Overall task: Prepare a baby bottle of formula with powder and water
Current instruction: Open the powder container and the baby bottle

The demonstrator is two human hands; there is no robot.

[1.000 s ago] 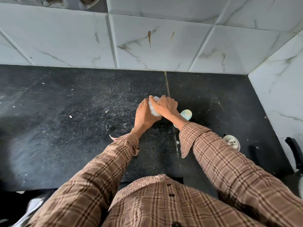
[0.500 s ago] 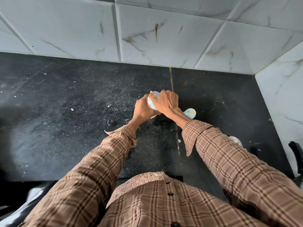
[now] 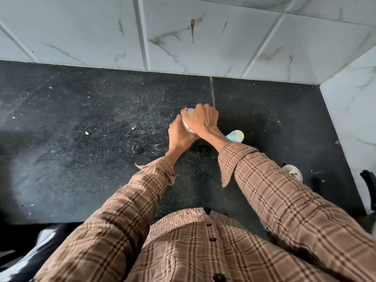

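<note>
A pale baby bottle (image 3: 187, 123) stands on the black counter (image 3: 91, 139), almost wholly covered by both hands. My left hand (image 3: 180, 136) wraps its body from the near left. My right hand (image 3: 201, 120) closes over its top from above. Only a sliver of the bottle's white rim shows between the fingers. A light blue, rounded cap (image 3: 235, 136) lies on the counter just right of my right wrist.
A small white round piece (image 3: 293, 172) lies on the counter at the right, partly behind my right sleeve. White powder specks dust the counter. Marble tile walls close the back and right sides. A dark object (image 3: 368, 180) sits at the right edge.
Both hands stay clamped on the bottle in the same place. The view has tilted a little, so the hands sit slightly higher in frame. My right hand looks turned slightly on the top.
</note>
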